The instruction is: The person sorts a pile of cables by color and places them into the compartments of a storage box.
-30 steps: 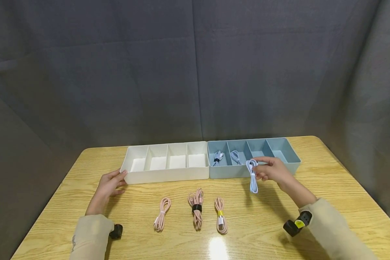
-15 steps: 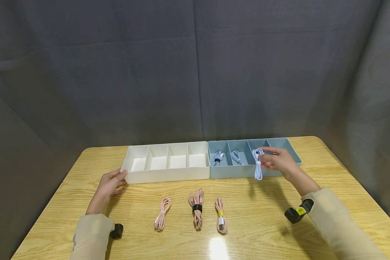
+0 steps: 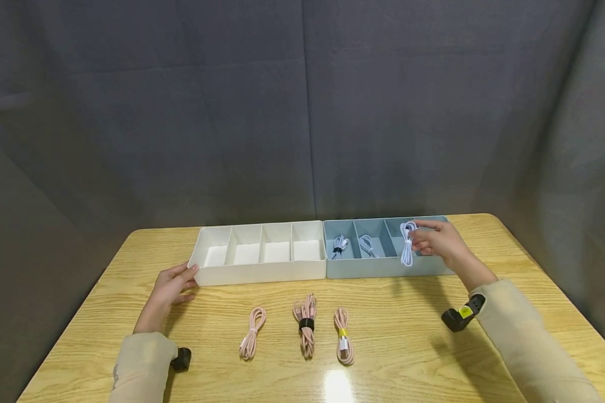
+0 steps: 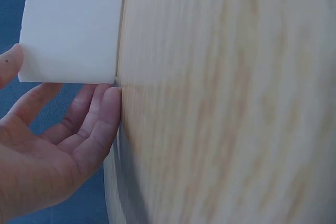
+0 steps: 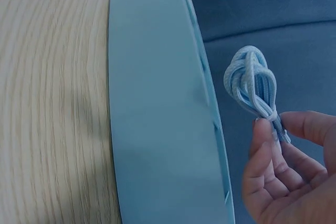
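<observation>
My right hand [image 3: 442,244] pinches a coiled light blue cable [image 3: 407,249] between thumb and fingers. The bundle hangs over the front wall of the blue divided tray [image 3: 365,269], near its third compartment from the left. In the right wrist view, the cable [image 5: 252,80] shows its loops and a tie around its middle. One blue cable [image 3: 339,246] with a black strap lies in the first compartment, another blue cable [image 3: 367,244] in the second. My left hand [image 3: 167,288] rests against the left end of the white divided tray [image 3: 259,273], fingers relaxed.
Three pink cable bundles lie on the wooden table [image 3: 206,358] before the trays: a plainly tied one [image 3: 252,333], one with a black strap [image 3: 306,333] and one with a yellow tie [image 3: 343,338]. The two trays stand end to end. Dark curtain [image 3: 232,112] hangs behind.
My right hand has carried the blue cable to the right and farther back, from in front of the blue tray to above its front wall. My left hand has stayed in place.
</observation>
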A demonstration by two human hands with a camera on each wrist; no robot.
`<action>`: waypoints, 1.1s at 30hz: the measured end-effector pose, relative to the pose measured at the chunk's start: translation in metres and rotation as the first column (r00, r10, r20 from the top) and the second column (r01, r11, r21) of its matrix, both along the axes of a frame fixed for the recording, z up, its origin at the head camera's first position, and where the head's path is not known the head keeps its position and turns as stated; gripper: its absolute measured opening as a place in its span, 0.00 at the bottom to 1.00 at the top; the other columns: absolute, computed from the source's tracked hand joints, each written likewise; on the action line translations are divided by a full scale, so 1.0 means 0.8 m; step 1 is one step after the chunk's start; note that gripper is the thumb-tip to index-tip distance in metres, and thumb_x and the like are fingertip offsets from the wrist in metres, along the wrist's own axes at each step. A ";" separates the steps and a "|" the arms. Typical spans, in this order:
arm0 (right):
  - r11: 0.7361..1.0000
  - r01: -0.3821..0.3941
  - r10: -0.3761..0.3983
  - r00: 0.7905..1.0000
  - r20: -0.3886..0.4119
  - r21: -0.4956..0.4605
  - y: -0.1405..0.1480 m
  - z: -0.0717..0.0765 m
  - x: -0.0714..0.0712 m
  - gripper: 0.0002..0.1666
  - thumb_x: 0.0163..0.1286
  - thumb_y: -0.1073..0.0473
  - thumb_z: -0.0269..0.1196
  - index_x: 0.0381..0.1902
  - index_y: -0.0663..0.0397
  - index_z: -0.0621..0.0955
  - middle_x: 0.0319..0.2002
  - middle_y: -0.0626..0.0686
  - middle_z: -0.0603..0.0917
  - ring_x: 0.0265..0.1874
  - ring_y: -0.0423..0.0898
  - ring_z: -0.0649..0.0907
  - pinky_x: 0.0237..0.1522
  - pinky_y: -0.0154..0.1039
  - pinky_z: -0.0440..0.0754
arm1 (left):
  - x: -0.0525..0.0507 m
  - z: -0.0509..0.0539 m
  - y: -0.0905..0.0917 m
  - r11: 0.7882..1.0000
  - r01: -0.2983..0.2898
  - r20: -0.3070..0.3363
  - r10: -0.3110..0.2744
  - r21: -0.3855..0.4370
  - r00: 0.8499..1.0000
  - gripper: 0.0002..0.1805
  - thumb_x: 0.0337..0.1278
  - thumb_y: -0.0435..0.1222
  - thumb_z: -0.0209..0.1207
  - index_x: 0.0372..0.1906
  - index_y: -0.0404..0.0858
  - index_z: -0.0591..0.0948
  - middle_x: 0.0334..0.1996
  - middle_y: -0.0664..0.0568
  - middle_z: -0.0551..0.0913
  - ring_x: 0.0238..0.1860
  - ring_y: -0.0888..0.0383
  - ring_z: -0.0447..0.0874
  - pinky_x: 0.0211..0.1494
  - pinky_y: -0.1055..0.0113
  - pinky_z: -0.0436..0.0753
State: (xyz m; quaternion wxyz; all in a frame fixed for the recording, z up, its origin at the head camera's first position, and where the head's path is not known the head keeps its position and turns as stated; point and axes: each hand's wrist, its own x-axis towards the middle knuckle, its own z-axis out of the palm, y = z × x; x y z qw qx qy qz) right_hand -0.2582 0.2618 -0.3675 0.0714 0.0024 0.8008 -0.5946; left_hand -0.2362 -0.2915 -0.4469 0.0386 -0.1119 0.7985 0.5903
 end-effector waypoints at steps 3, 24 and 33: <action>0.999 0.021 -0.021 1.000 -0.007 0.025 0.002 -0.003 -0.007 0.32 0.67 0.62 0.55 0.64 0.72 0.60 0.21 0.40 0.81 0.21 0.35 0.81 0.27 0.30 0.80 | 0.005 0.008 0.004 1.000 0.006 0.011 -0.006 -0.002 1.000 0.45 0.52 0.59 0.56 0.66 0.32 0.60 0.47 0.41 0.74 0.34 0.65 0.77 0.35 0.67 0.82; 0.972 0.163 -0.159 0.986 -0.039 0.169 0.010 -0.012 -0.032 0.28 0.67 0.61 0.55 0.62 0.68 0.66 0.24 0.46 0.80 0.21 0.39 0.81 0.28 0.32 0.80 | -0.005 -0.003 0.004 0.999 0.003 0.003 -0.003 -0.034 1.000 0.41 0.56 0.57 0.53 0.67 0.34 0.61 0.53 0.36 0.71 0.38 0.61 0.76 0.37 0.66 0.82; 0.963 0.187 -0.177 0.982 -0.072 0.192 0.013 -0.015 -0.023 0.24 0.68 0.62 0.54 0.59 0.70 0.69 0.25 0.47 0.82 0.20 0.36 0.81 0.29 0.34 0.82 | -0.014 -0.021 -0.005 0.999 -0.006 -0.010 0.006 -0.040 1.000 0.44 0.52 0.60 0.54 0.67 0.35 0.61 0.52 0.36 0.71 0.36 0.61 0.76 0.37 0.64 0.82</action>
